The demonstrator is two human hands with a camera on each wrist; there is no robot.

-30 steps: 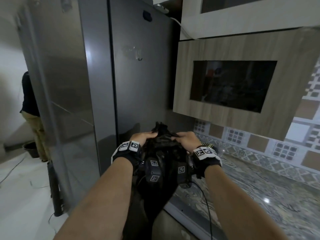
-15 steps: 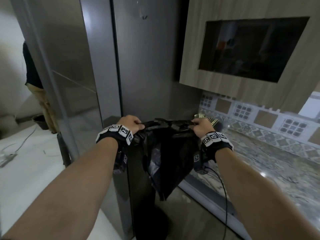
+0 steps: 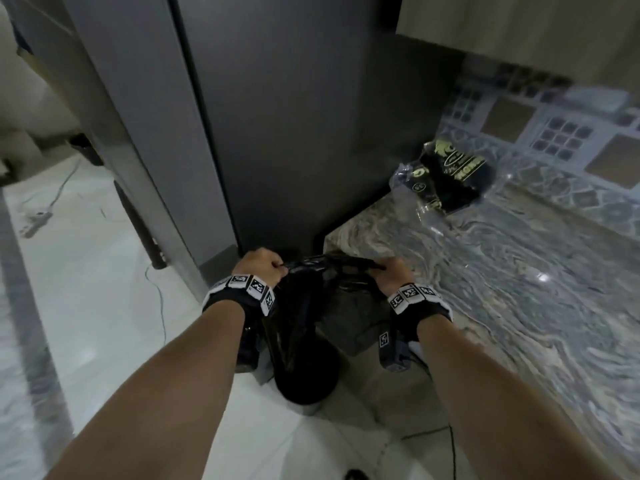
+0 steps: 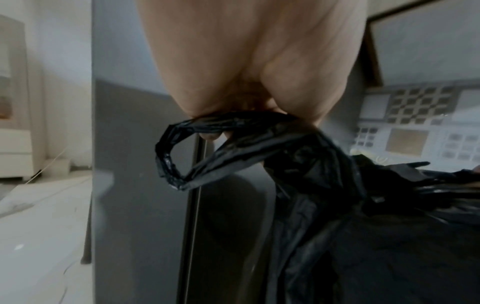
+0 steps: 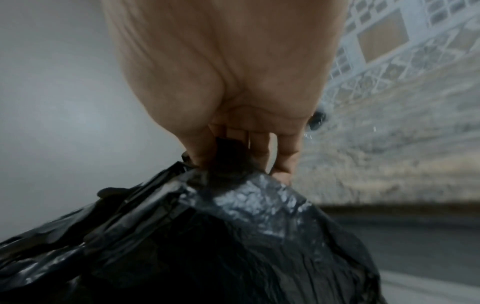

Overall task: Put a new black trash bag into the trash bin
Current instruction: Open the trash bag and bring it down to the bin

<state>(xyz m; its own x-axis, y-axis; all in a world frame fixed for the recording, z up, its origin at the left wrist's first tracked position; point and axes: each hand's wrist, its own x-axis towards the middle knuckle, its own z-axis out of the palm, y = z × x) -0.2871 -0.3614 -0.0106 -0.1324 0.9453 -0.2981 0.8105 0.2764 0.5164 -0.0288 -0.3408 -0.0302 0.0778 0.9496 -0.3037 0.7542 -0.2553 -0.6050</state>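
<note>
Left hand (image 3: pixel 260 268) and right hand (image 3: pixel 391 273) each pinch the black trash bag (image 3: pixel 304 327) by its mouth — it hangs lengthwise straight down over the trash bin (image 3: pixel 306 382), midway between them.

The head camera looks steeply down from above both forearms, the refrigerator (image 3: pixel 294 116) at 12 o'clock and the marble counter (image 3: pixel 519 289) at 3 o'clock. Each wrist camera looks along its palm at very close range. All three views share the black trash bag (image 3: pixel 304 327) and the refrigerator.
</note>
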